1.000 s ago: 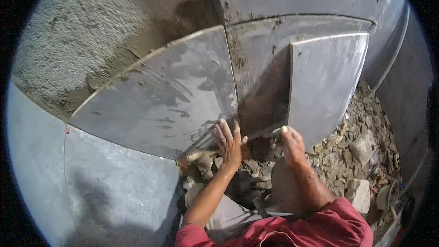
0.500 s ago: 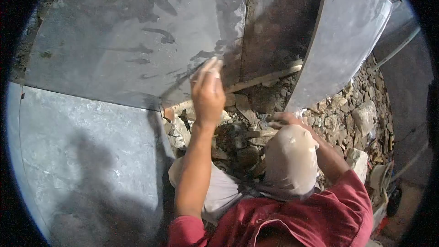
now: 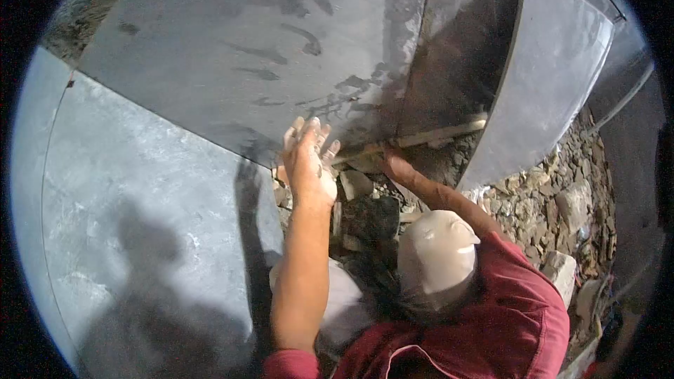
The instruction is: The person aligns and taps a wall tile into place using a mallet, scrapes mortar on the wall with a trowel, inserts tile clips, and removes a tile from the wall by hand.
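Observation:
My left hand point(image 3: 310, 161) is raised over the lower edge of the large grey slab point(image 3: 232, 49), with its dusty fingers apart and nothing held. At the wooden strip point(image 3: 442, 131) along the foot of the slabs is my right hand point(image 3: 395, 163), its fingertips partly hidden and dim. Whether it grips anything cannot be made out. To the right of it, a separate grey panel point(image 3: 544, 70) stands on edge, tilted.
A pale grey slab point(image 3: 140, 210) covers the left side. Rubble and broken stones point(image 3: 523, 203) lie below and right of the upright panel. My knee point(image 3: 437, 260) is near the centre. A cable point(image 3: 621, 105) runs at the right.
My right hand has moved from beside the knee up and left to the wooden strip. My left hand has lowered slightly and spread its fingers. The view has shifted.

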`<action>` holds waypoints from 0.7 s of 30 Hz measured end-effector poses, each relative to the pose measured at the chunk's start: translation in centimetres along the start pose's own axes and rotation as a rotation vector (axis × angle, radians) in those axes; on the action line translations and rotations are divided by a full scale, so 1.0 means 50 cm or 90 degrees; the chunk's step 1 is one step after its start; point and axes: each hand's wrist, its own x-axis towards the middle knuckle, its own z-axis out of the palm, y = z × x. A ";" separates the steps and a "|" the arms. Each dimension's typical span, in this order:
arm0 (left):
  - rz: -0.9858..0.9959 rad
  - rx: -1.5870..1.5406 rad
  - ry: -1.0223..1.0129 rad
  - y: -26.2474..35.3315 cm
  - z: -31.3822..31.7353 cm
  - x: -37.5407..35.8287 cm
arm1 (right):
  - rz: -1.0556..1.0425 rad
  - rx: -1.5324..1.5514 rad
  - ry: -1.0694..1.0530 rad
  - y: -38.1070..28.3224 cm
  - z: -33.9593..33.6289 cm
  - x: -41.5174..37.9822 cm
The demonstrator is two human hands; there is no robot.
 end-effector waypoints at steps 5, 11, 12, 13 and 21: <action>-0.076 -0.002 -0.014 -0.001 -0.004 -0.025 | 0.122 0.124 0.021 0.020 0.051 0.031; -0.079 -0.077 -0.039 -0.018 -0.027 -0.004 | 0.202 0.123 0.014 0.042 0.069 0.033; -0.071 -0.076 -0.041 -0.016 -0.031 -0.002 | 0.211 0.123 0.011 0.045 0.070 0.029; -0.068 -0.075 -0.043 -0.019 -0.035 0.000 | 0.219 0.124 0.010 0.046 0.069 0.029; -0.057 -0.111 -0.041 -0.014 -0.040 0.006 | 0.246 0.134 0.005 0.047 0.071 0.027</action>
